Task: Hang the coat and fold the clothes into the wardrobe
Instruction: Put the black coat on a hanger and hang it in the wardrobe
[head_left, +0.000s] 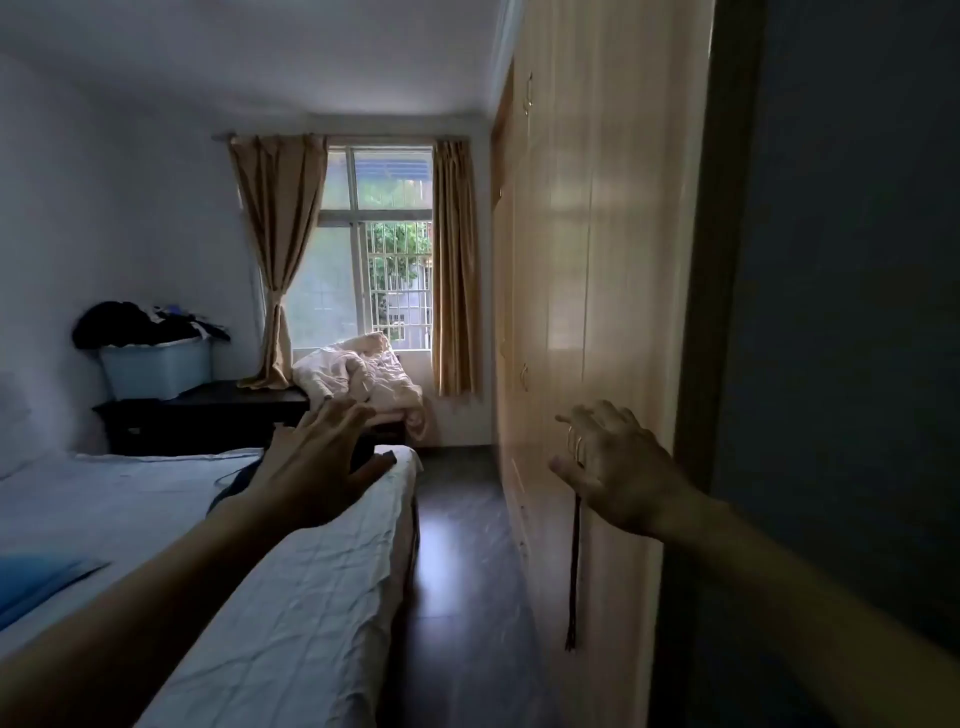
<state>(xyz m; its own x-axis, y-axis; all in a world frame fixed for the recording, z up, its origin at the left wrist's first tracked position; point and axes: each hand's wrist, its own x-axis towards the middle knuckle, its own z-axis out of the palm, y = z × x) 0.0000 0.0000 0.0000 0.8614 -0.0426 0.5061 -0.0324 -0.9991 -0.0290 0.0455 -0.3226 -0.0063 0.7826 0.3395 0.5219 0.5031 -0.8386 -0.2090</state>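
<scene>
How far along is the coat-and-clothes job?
Done: nothing visible; the wardrobe doors are shut and dark clothes sit heaped in the blue bin on the dark dresser. In hand: nothing; left hand and right hand are both open and empty, the right beside the wardrobe. Left: opening it, then all the hanging and folding.

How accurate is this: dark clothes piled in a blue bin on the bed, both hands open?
One error: the head view shows the blue bin of dark clothes on the dark dresser, not the bed. Left hand and right hand are open.
</scene>
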